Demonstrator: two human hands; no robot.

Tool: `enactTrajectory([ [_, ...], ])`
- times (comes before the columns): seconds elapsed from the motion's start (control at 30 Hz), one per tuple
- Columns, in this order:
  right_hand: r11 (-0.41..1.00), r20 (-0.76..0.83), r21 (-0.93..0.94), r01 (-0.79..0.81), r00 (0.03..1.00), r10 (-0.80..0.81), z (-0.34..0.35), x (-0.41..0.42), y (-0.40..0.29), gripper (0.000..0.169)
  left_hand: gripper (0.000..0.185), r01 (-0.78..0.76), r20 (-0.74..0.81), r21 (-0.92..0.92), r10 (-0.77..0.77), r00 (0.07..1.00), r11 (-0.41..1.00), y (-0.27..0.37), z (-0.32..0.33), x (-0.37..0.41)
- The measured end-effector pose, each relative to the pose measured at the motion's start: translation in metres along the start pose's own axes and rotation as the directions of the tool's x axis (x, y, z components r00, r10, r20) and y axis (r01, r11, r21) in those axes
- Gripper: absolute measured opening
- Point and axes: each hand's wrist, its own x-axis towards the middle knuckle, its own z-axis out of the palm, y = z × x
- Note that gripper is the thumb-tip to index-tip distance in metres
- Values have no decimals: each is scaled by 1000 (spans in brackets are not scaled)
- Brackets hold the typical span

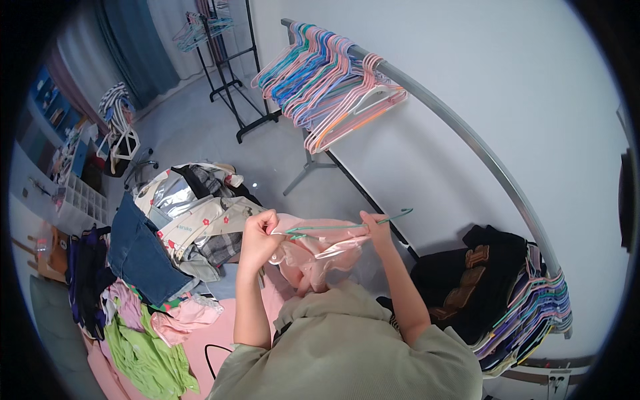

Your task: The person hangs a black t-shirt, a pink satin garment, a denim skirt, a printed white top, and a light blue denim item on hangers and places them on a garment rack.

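Note:
A light pink garment [320,260] with a shiny satin part hangs between my hands in front of my chest. My left hand [262,237] pinches its edge with curled fingers. A green wire clothes hanger [330,228] lies across the garment's upper part, one end near my left fingers and its hook pointing right. My right hand [375,227] holds the hanger near the hook, beside the garment's right edge. Whether the hanger is inside the garment cannot be told.
A metal rail [450,115] curves along the wall, bearing many coloured hangers [320,75] and, lower right, hung clothes including a black garment [460,285]. Heaped clothes, a denim piece [142,250] and a lime green garment [145,350] lie at left. Black racks [235,95] stand behind.

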Motion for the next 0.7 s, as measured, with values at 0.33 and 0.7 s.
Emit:
enactTrajectory([
  [0.33,915,21,-366,168,985,-172,-7,-11,-91,41,24,-17,-5,282,20,1000,959,6,-14,-3],
  [0.7,807,22,-584,85,996,-89,-14,-12,-154,35,20,-148,174,496,69,982,856,8,-13,-6],
])
